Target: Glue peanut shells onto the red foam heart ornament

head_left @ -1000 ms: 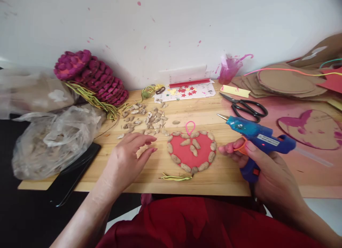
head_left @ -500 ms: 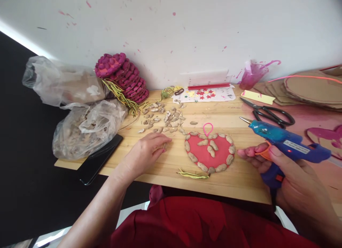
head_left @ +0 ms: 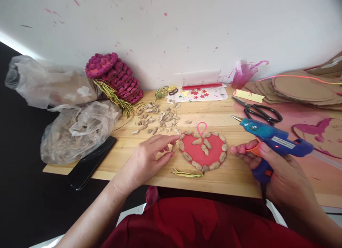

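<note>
A red paper heart [head_left: 201, 153] rimmed with peanut shells, with a pink loop on top, lies on the wooden board [head_left: 229, 176]. My left hand [head_left: 148, 157] rests at the heart's left edge and pinches a peanut shell [head_left: 174, 147] between thumb and forefinger. My right hand [head_left: 279, 169] grips a blue hot glue gun [head_left: 272, 137] just right of the heart. Its metal nozzle points up and left, above the board. Loose peanut shells [head_left: 160, 118] lie scattered behind my left hand.
Black scissors [head_left: 260, 112], a star sticker sheet [head_left: 200, 93] and a pink cup [head_left: 242, 75] lie at the back. Cardboard cut-outs [head_left: 299, 87] pile up at the right. Two plastic bags [head_left: 74, 132], a black phone [head_left: 91, 162] and stacked magenta pieces [head_left: 117, 77] sit on the left. Yellow-green threads [head_left: 187, 174] lie below the heart.
My left hand reached to the loose shells, picked one up and moved right to the heart's left edge. The glue gun stays held beside the heart. The view has shifted.
</note>
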The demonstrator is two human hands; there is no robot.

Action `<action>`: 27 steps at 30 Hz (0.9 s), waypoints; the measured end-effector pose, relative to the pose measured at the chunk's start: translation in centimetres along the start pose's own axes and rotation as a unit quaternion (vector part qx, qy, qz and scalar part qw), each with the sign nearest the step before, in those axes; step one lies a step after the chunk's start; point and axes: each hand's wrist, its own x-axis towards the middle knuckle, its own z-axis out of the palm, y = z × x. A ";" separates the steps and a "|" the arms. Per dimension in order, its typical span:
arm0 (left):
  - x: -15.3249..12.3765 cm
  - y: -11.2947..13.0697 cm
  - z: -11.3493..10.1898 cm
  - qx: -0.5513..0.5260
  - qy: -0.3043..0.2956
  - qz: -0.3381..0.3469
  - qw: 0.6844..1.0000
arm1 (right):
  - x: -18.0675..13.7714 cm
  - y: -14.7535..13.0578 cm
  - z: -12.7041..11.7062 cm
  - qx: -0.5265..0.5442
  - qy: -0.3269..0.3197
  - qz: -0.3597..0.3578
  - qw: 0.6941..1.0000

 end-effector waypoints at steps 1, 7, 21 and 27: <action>0.3 0.2 0.3 -0.001 -0.008 0.007 1.000 | 0.0 -0.1 0.0 0.001 -0.003 0.000 1.000; 3.2 1.5 2.1 0.011 -0.084 0.079 0.993 | -0.2 0.0 -0.1 0.008 -0.019 -0.001 1.000; 4.9 1.8 3.6 0.042 -0.124 0.111 0.985 | -0.3 -0.2 -0.1 0.019 -0.036 0.001 0.999; 5.0 1.9 3.8 0.014 -0.120 0.117 0.986 | -0.3 -0.3 0.0 0.013 -0.036 0.004 0.999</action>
